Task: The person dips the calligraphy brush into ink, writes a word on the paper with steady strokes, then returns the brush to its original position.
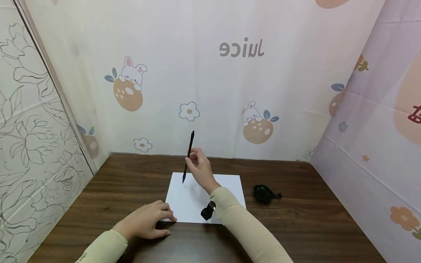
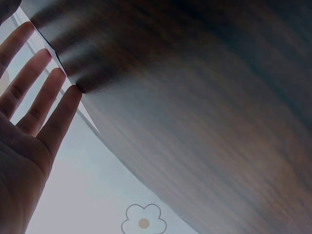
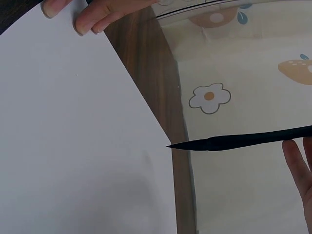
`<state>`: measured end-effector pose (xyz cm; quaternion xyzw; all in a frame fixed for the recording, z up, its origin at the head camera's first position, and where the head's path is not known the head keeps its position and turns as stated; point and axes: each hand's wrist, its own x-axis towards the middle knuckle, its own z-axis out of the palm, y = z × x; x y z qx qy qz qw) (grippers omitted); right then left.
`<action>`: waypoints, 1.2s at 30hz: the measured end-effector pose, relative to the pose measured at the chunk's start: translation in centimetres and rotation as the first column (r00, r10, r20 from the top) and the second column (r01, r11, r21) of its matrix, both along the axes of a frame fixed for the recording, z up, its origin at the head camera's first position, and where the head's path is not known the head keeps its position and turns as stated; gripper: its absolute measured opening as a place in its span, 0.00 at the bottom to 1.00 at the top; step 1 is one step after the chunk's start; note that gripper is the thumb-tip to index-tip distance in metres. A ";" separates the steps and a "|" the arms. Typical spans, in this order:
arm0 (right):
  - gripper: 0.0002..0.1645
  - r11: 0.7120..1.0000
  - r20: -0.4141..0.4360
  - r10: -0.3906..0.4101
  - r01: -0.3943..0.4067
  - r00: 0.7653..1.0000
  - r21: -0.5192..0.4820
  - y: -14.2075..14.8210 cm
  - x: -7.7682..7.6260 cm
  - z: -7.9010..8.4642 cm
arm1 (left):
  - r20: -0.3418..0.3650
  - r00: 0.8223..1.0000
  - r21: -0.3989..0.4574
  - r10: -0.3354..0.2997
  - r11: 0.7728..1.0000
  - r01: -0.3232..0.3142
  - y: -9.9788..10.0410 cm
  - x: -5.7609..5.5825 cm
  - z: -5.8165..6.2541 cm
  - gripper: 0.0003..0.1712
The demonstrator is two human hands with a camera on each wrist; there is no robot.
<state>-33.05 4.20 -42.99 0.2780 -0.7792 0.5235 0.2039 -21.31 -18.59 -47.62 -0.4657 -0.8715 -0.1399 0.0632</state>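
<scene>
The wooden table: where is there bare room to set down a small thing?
Bare wood lies left of the paper, beyond the left hand, and right of the black gourd-shaped object, toward the right edge of the table. The paper is crowded: the left hand touches its near left corner, and the right hand holds the brush over it.

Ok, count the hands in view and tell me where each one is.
2. The left hand rests its fingers at the near left corner of the paper; the right hand holds the brush over the paper. Both show plainly.
</scene>
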 end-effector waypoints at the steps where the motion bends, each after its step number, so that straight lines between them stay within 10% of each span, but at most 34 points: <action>1: 0.16 1.000 0.003 -0.004 0.004 1.000 0.001 -0.1 0.0 0.0 | -0.004 1.000 0.000 -0.001 1.000 0.001 0.0 0.0 0.0 0.14; 36: 0.12 1.000 -0.062 0.005 -0.006 0.998 -0.010 -2.7 0.0 -1.6 | -0.005 1.000 0.012 -0.010 1.000 0.010 0.0 0.0 0.0 0.15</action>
